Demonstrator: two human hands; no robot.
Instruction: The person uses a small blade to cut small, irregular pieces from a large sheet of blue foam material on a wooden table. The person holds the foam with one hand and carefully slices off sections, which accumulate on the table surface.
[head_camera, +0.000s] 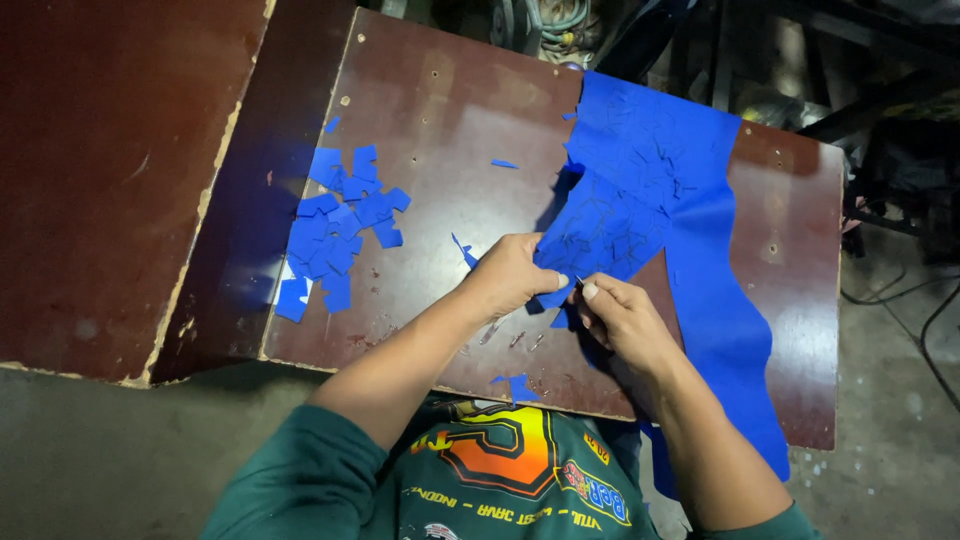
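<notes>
The left hand (510, 275) is pinching the lower edge of the blue sheet (650, 190) lying on the brown table (440, 110), fingers curled closed. The right hand (620, 315) is gripping a small thin tool (580, 282), touching the sheet. Cut blue pieces (335, 225) are lying well apart, to the left.

We see a bright blue sheet (650, 190) scored with thin dark cut lines, and a heap of matching blue cut pieces (335, 230) on a dark reddish-brown board (440, 110) with pale chipped edges. Our shirt (480, 480) is dark green with an orange and yellow print. The floor (100, 460) looks grey, perhaps concrete.
</notes>
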